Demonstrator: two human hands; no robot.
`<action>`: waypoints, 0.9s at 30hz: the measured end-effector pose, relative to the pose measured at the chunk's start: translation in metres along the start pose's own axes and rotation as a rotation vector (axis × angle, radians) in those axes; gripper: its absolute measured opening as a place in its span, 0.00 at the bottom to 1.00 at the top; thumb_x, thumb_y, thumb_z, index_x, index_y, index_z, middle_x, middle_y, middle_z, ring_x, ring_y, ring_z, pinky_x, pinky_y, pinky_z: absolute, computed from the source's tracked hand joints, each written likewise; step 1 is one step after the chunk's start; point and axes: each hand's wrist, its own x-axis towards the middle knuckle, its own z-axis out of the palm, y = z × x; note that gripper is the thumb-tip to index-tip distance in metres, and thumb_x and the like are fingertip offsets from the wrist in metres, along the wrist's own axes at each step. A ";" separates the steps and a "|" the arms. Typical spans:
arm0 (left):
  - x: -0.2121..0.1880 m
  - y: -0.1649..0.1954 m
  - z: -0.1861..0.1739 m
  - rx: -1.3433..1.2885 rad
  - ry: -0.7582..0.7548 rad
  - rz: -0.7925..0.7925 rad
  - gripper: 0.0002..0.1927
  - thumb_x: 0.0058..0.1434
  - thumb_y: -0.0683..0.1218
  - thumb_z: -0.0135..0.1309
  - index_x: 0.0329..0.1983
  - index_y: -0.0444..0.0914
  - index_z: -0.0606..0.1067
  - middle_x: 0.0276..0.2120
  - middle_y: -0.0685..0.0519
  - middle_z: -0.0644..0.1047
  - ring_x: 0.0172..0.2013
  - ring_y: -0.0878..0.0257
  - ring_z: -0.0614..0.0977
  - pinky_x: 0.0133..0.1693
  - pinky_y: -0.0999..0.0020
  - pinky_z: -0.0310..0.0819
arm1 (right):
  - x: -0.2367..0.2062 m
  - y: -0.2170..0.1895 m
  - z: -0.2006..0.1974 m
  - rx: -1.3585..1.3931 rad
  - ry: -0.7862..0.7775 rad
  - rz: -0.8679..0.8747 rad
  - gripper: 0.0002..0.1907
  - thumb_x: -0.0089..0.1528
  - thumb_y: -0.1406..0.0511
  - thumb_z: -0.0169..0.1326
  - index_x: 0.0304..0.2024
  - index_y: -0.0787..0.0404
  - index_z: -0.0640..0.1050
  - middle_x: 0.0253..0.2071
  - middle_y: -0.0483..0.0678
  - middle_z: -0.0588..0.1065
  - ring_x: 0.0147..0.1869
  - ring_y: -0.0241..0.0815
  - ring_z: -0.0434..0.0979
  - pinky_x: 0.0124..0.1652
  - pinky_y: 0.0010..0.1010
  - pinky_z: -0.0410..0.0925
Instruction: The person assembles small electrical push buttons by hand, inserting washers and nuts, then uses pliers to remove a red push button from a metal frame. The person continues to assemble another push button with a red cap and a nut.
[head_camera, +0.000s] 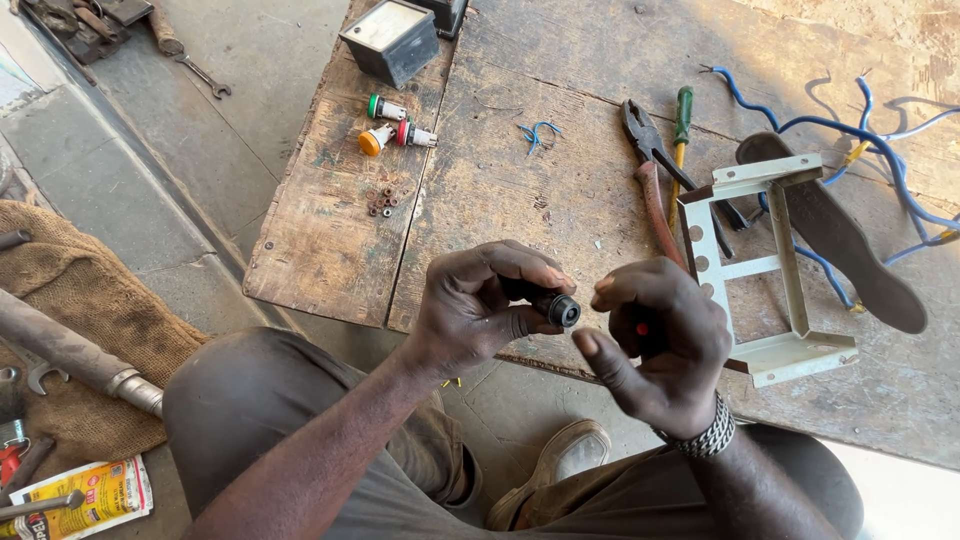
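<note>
1. Hands meet just in front of the near edge of the wooden board (330, 250), above the person's knees.
2. The left hand (475, 305) is closed around a small black cylinder (560, 308), pinched between thumb and fingers; only its ringed end shows.
3. The cylinder's long axis lies roughly level, and its open round end points toward the right hand (660, 345).
4. The right hand is curled with thumb and forefinger bent toward that end; a small red piece (641, 328) shows inside its grasp, though how it is gripped cannot be told.
5. As a judgement, the work looks midway: the red piece and the cylinder are near each other but apart, not yet joined.
6. On the board's far left part lie three similar lamp pieces with green (384, 107), orange (374, 140) and red (415, 134) caps, and beside them a heap of small nuts (386, 198), all loose.
7. To the board's right side sit pliers (650, 170), a green screwdriver (681, 135) and a white metal frame (765, 270), with blue wires (880, 150) beyond.
</note>
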 end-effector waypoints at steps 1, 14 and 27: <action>0.000 0.001 0.003 0.098 0.008 0.036 0.15 0.60 0.33 0.65 0.48 0.37 0.78 0.49 0.50 0.80 0.49 0.65 0.85 0.50 0.74 0.87 | -0.001 -0.004 0.000 -0.040 -0.001 -0.023 0.17 0.60 0.63 0.66 0.48 0.61 0.75 0.41 0.46 0.78 0.27 0.21 0.68 0.25 0.16 0.62; 0.004 0.004 0.010 0.382 0.048 0.292 0.14 0.62 0.32 0.66 0.41 0.42 0.77 0.46 0.53 0.79 0.46 0.67 0.85 0.44 0.75 0.87 | 0.002 -0.023 0.010 -0.248 0.022 -0.105 0.17 0.58 0.72 0.70 0.47 0.61 0.79 0.44 0.50 0.79 0.33 0.28 0.76 0.28 0.20 0.68; -0.001 0.006 0.013 0.492 0.079 0.343 0.12 0.59 0.33 0.68 0.37 0.41 0.77 0.45 0.52 0.79 0.47 0.65 0.85 0.46 0.73 0.86 | -0.002 -0.026 0.011 -0.295 0.009 -0.057 0.14 0.58 0.72 0.69 0.45 0.61 0.80 0.43 0.49 0.79 0.34 0.29 0.79 0.28 0.20 0.69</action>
